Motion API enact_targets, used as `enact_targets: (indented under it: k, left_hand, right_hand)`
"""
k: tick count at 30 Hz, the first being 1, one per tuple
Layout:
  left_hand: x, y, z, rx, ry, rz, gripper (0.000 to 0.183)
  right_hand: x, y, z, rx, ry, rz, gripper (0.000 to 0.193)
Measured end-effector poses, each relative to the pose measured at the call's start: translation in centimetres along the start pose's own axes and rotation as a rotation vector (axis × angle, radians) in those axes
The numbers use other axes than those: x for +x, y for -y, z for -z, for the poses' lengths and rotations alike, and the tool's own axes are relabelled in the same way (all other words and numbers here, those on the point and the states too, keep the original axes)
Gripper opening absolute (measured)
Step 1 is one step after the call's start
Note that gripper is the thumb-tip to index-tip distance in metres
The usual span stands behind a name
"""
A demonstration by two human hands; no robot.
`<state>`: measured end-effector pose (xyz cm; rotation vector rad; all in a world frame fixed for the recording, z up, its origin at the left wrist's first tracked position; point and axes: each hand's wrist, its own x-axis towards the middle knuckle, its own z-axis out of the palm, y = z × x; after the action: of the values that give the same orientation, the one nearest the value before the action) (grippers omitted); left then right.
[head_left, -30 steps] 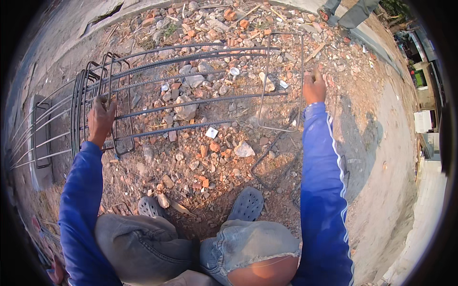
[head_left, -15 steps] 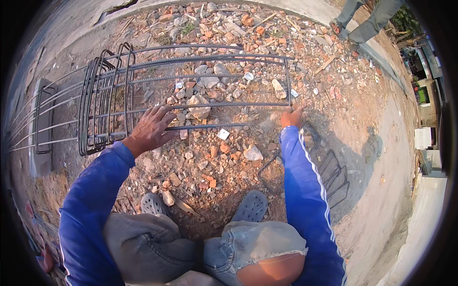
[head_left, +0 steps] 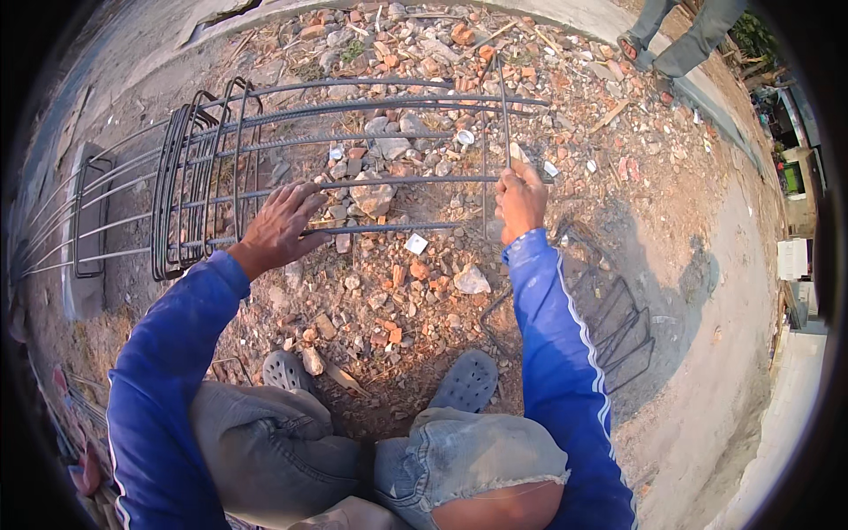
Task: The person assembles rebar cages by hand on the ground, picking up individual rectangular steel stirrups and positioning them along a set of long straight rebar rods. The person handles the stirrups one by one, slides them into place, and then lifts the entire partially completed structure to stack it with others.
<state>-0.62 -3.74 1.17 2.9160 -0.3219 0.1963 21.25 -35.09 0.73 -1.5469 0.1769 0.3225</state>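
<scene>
Several long ribbed steel bars (head_left: 415, 180) run left to right in front of me, forming a rebar cage. My right hand (head_left: 521, 201) grips a thin rectangular steel stirrup (head_left: 504, 110) near the bars' right ends. That stirrup is tilted across the ends, one side standing out beyond the upper bars. My left hand (head_left: 281, 227) lies over the two nearest bars, fingers and thumb spread, just right of a bunch of stirrups (head_left: 170, 199). Whether its fingertips press on the bars is hard to tell.
Broken brick and stones (head_left: 415, 291) cover the ground under the cage. A concrete block (head_left: 86, 296) supports the cage at the left. Loose bent stirrups (head_left: 623, 331) lie right of my right forearm. Another person's legs (head_left: 698, 44) stand at the far right.
My right hand has moved slightly left and up, turning the stirrup so that it tilts across the bar ends. My left hand has stayed nearly in place on the bars.
</scene>
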Motion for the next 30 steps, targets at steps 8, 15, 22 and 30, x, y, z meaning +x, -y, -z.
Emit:
enact_targets:
  k: [8,15,22,30]
  left_hand:
    - [1.0,0.5,1.3,-0.233,-0.22,0.284,0.041]
    - [2.7,1.2,-0.1,-0.364,-0.142,0.456,0.049]
    - [6.3,0.4,-1.5,-0.452,0.053,0.664,0.052]
    - [6.1,0.6,-2.1,-0.374,0.043,0.7,0.042]
  right_hand:
    - [-8.2,-2.4,-5.1,-0.362,0.249,0.484,0.051]
    - [-10.9,-11.7,16.5,-0.203,-0.557,0.077,0.052]
    - [-15.1,-17.2,24.6,-0.789,-0.498,-0.245,0.05]
    - [-11.8,-17.3,22.9,-0.61,-0.533,-0.284,0.037]
